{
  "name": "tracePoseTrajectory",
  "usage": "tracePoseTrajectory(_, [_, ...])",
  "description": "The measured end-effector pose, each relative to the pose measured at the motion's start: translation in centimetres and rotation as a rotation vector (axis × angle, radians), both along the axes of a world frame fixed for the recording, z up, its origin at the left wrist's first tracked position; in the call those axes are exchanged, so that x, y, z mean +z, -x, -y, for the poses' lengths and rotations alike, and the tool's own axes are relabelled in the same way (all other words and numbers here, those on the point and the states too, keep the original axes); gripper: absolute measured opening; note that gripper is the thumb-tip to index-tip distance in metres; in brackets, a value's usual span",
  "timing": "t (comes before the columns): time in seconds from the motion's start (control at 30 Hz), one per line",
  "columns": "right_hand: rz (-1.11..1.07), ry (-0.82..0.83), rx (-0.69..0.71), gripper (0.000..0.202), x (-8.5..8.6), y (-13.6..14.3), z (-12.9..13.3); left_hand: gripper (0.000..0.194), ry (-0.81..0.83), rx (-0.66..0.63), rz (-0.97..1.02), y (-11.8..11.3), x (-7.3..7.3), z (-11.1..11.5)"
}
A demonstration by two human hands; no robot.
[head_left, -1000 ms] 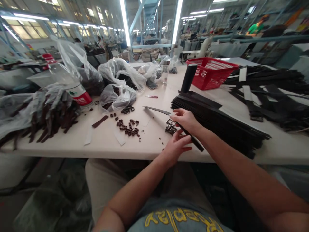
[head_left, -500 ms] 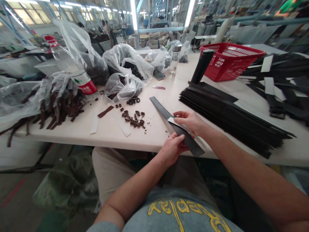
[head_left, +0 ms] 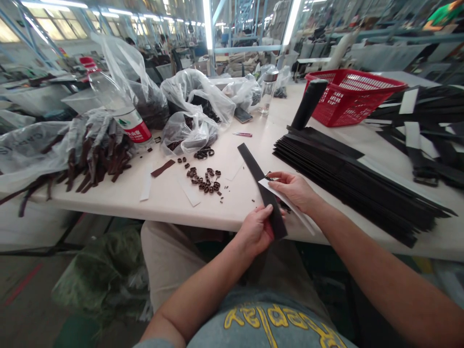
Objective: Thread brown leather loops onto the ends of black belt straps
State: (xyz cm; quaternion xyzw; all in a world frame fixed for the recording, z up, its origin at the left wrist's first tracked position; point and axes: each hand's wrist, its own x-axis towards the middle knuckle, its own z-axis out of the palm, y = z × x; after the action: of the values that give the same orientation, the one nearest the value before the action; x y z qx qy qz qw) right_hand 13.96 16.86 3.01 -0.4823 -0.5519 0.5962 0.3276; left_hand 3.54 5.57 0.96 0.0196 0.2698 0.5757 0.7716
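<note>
A long dark strip (head_left: 254, 164) slants over the table's front edge. My left hand (head_left: 256, 229) grips its lower part, thumb on top and fingers beneath. My right hand (head_left: 294, 189) pinches a narrow white strip (head_left: 297, 212) between thumb and fingers, just right of the dark strip. The white strip's far end lies over the dark strip, and its near part trails beside it toward the table edge. Something small and dark shows under my right fingers, too hidden to make out. Small brown loops (head_left: 206, 182) lie left of the dark strip.
Stacked black strips (head_left: 348, 183) lie at the right, with a black roll (head_left: 309, 105) and a red basket (head_left: 337, 116) behind. Plastic bags (head_left: 197, 96), a glass bottle (head_left: 267, 93), a pen (head_left: 242, 134) and a large bottle (head_left: 123, 108) stand or lie farther back and left.
The white strip has come away from much of the dark strip, held by my right hand. The dark strip has turned steeper, and the view has shifted slightly.
</note>
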Motion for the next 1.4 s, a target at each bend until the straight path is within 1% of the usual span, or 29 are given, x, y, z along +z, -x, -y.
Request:
tracePoseTrajectory(0.07, [-0.029,-0.012,-0.03,0.046,0.2,0.0,0.0,0.012,0.045,-0.004,0.145,0.6,0.4,0.2])
tracePoseTrajectory(0.13, [-0.062,-0.016,-0.059,0.047,0.3,-0.2,-0.1,0.02,0.027,-0.01,0.247,1.2,0.6,0.6])
tracePoseTrajectory(0.17, [-0.077,-0.012,-0.068,0.047,0.3,-0.3,-0.1,0.024,0.006,-0.001,0.262,1.5,0.6,0.8])
tracePoseTrajectory(0.27, [-0.105,0.025,-0.062,0.048,-0.3,-0.4,0.2,0.032,-0.04,0.032,0.183,2.2,0.3,1.6])
tracePoseTrajectory(0.37, [-0.132,0.07,-0.042,0.047,-1.1,-0.1,1.0,0.031,-0.048,0.054,0.052,2.5,-0.2,2.3])
tracePoseTrajectory(0.47, [-0.169,0.086,-0.04,0.048,-1.5,0.4,1.6,0.03,-0.059,0.05,0.008,2.6,-0.8,2.9])
tracePoseTrajectory(0.57, [-0.212,0.045,-0.039,0.049,-0.8,0.4,1.8,0.03,-0.092,0.071,0.055,2.6,-1.4,3.4])
tracePoseTrajectory(0.67, [-0.166,-0.041,-0.038,0.049,0.6,-0.8,1.1,0.03,-0.128,0.09,0.166,3.1,-2.1,3.6])
tracePoseTrajectory(0.73, [-0.113,-0.11,-0.06,0.046,2.0,-2.7,0.3,0.033,-0.132,0.089,0.248,3.8,-2.4,3.3])
tracePoseTrajectory(0.8, [-0.071,-0.176,-0.103,0.042,3.7,-5.4,-0.6,0.037,-0.115,0.103,0.307,4.6,-2.3,3.1])
tracePoseTrajectory(0.9, [0.051,-0.295,-0.172,0.041,6.2,-11.0,-2.8,0.04,-0.065,0.125,0.315,5.6,-1.4,2.7])
tracePoseTrajectory(0.93, [0.132,-0.346,-0.198,0.041,6.8,-13.1,-3.8,0.04,-0.045,0.127,0.294,5.8,-1.1,2.5])
tracePoseTrajectory(1.0, [0.316,-0.42,-0.297,0.042,7.6,-17.2,-6.1,0.039,-0.002,0.138,0.236,6.1,-0.7,2.1])
tracePoseTrajectory(1.03, [0.403,-0.433,-0.354,0.042,7.8,-19.2,-7.3,0.037,0.02,0.149,0.209,6.1,-0.6,1.9])
tracePoseTrajectory(1.1, [0.477,-0.435,-0.419,0.041,7.9,-22.5,-9.4,0.032,0.059,0.165,0.17,6.1,-0.8,1.5])
tracePoseTrajectory(1.2, [0.531,-0.435,-0.45,0.036,7.5,-25.7,-11.3,0.016,0.077,0.164,0.138,6.2,-1.6,1.4])
tracePoseTrajectory(1.27, [0.556,-0.43,-0.434,0.036,7.1,-26.5,-11.7,0.006,0.063,0.156,0.114,6.2,-2.0,1.6])
tracePoseTrajectory(1.3, [0.564,-0.425,-0.412,0.037,6.8,-26.7,-11.8,0.006,0.051,0.154,0.101,6.3,-2.2,1.7])
tracePoseTrajectory(1.4, [0.593,-0.419,-0.31,0.038,6.3,-26.3,-11.5,0.019,0.049,0.129,0.065,6.3,-2.5,2.1])
